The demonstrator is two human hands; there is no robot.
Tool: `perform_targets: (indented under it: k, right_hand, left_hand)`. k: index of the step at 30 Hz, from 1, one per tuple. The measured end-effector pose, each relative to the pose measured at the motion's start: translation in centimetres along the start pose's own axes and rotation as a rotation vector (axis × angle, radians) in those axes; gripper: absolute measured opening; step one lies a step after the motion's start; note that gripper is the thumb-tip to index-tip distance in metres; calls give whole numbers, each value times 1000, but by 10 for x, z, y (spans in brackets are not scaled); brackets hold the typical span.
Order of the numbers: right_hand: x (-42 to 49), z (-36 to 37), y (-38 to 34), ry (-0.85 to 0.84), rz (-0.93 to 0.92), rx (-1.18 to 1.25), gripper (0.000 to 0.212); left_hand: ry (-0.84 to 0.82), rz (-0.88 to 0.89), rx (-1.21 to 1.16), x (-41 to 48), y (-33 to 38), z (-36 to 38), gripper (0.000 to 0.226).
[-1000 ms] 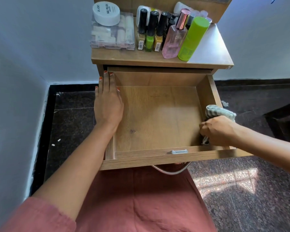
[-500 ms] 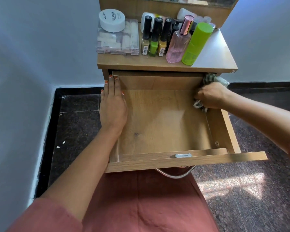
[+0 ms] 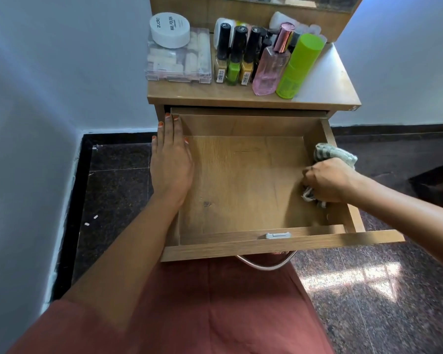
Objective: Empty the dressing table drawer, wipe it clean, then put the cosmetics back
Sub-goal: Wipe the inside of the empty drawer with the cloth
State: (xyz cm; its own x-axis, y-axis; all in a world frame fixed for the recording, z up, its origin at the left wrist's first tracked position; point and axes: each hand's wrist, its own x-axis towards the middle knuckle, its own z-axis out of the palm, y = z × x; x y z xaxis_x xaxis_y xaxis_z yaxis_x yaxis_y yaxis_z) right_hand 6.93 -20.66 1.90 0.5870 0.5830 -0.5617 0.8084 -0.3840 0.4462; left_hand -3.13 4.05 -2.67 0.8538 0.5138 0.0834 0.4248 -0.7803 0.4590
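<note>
Our left hand (image 3: 170, 164) lies flat, fingers together, on the left wall of the drawer (image 3: 241, 126). Our right hand (image 3: 327, 180) curls its fingers round a cloth (image 3: 335, 154) at the right wall. The cosmetics (image 3: 266, 62) stand on the table (image 3: 325, 90) above. Hard scrubbing could jolt the table and topple them.

Two hands: left hand (image 3: 172, 169), right hand (image 3: 327, 180). One drawer (image 3: 241, 187), one cloth (image 3: 327, 154). Three front-row nail polish bottles (image 3: 234, 67), one pink perfume bottle (image 3: 269, 72), one green can (image 3: 297, 65), one white jar (image 3: 169, 29), one clear box (image 3: 177, 65).
</note>
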Motion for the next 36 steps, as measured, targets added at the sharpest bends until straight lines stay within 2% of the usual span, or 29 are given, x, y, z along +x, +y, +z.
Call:
perform_targets:
  k: [7,9,11,13,14,15,17,21,27,32,34,36]
  right_hand:
    - [-26,7,-22,-125,-1,85,27]
    - [-24,-2,-18,-125,60,261,25]
    - [-20,-11,-11,-4,168,643,20]
    - [-14,-21,-7,245,301,1003,21]
    - [-11,-25,-6,377,386,1074,22]
    - [-7,-28,-4,486,481,1061,22]
    - [1,-33,-2,592,673,941,21]
    - [16,-25,3,532,872,965,36]
    - [49,-19,-13,589,904,1177,43]
    - [81,-38,-23,722,958,1677,48]
    - [90,-47,-38,734,925,1737,53]
    - [100,-58,-61,743,787,1709,54]
  left_hand:
    - [-5,-2,-10,0,0,1,47]
    - [-4,-2,-8,0,0,1,47]
    - [0,-3,-11,1,0,1,47]
    - [1,-5,-13,1,1,1,47]
    - [2,-3,-13,1,1,0,47]
    - [2,-2,-13,1,1,0,47]
    - [-1,-2,-20,1,1,0,46]
    - [7,-1,-17,1,2,0,46]
    - [11,2,-11,0,0,2,47]
    - [1,-4,-38,1,1,1,47]
    - [-1,-5,-48,1,1,1,47]
    - [-1,-4,-55,1,1,1,47]
